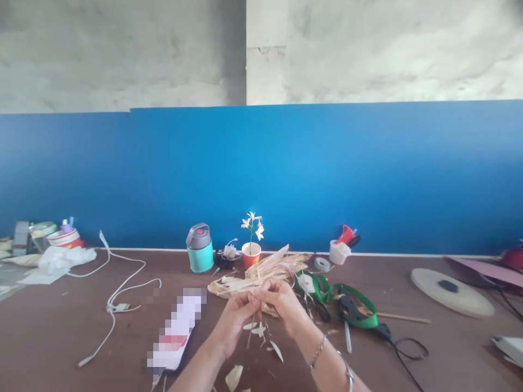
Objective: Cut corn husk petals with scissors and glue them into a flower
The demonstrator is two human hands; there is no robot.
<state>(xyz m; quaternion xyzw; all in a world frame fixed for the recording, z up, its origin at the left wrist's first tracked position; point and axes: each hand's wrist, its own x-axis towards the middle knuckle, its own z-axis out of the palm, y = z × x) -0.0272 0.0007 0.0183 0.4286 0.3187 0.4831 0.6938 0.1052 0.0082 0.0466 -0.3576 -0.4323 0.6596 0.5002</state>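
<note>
My left hand (237,317) and my right hand (281,305) meet over the middle of the table, fingertips pinched together. Whatever lies between the fingers is too small and hidden to name. Just behind them rests a pile of dry, pale husks (241,284). Below the hands lie small cut petal-like pieces (259,329) and a larger pale scrap (234,377). A paper cup (251,255) with a stem of pale flowers (253,222) stands beyond the husks.
Right of my hands lie green ribbon (370,320), a black glue gun (351,306) with its cord, a tape roll (322,264) and a white tub (340,252) of tools. A phone (177,332), white cables (118,306) and a teal flask (200,251) are left. A round lid (451,291) lies far right.
</note>
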